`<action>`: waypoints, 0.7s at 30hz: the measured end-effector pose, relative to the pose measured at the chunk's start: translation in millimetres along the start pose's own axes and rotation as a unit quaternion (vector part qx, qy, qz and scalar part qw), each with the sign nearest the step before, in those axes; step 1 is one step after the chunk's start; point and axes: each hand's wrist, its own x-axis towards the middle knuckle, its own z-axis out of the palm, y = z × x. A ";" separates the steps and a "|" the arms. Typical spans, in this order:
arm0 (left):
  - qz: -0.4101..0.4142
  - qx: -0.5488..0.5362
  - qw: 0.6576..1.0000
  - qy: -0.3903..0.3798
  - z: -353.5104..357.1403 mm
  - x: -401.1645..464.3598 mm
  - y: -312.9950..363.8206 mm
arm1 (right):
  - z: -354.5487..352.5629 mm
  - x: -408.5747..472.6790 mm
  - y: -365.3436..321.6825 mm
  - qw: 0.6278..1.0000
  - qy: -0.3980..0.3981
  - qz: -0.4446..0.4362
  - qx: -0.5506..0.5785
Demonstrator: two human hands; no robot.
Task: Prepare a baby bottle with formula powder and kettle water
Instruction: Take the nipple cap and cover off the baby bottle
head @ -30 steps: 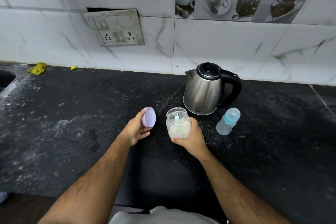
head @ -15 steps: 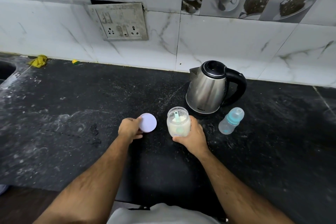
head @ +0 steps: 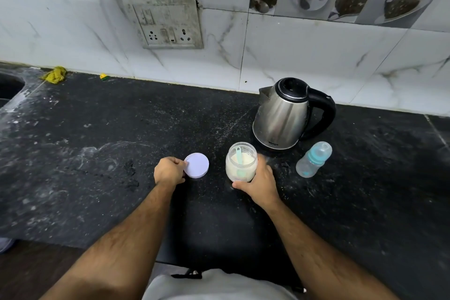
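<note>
Open formula jar [head: 241,165], green scoop [head: 239,153] inside, stands just before the kettle [head: 282,114]. Right hand [head: 261,181] grips it. Left hand [head: 169,170] pinches the lilac lid [head: 196,165], flat on the counter left of the jar. Baby bottle [head: 313,159] stands right of the jar

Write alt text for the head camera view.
The right hand grips an open jar of white powder while the left hand sets its lid flat on the black counter. A steel kettle and capped baby bottle stand behind.

Home kitchen, black stone counter [head: 97,178], marble-look wall tiles [head: 292,56], steel kettle [head: 282,114], wall socket plate [head: 165,23]
</note>
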 end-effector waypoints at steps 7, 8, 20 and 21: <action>0.009 -0.022 1.000 0.012 0.5 -3.4 -2.3 | 5.2 0.5 -1.7 0.999 0.000 -0.002 -0.044; 0.014 -0.019 1.000 0.016 0.7 -4.9 -2.9 | 5.7 0.7 -2.4 0.999 -0.001 -0.002 -0.047; 0.149 -0.025 0.987 0.045 9.2 -50.4 -16.1 | -18.9 -20.1 19.3 0.998 0.002 0.028 -0.054; 0.167 -0.025 0.985 0.044 13.2 -57.7 -18.4 | -22.8 -25.2 23.2 0.998 0.011 0.027 -0.052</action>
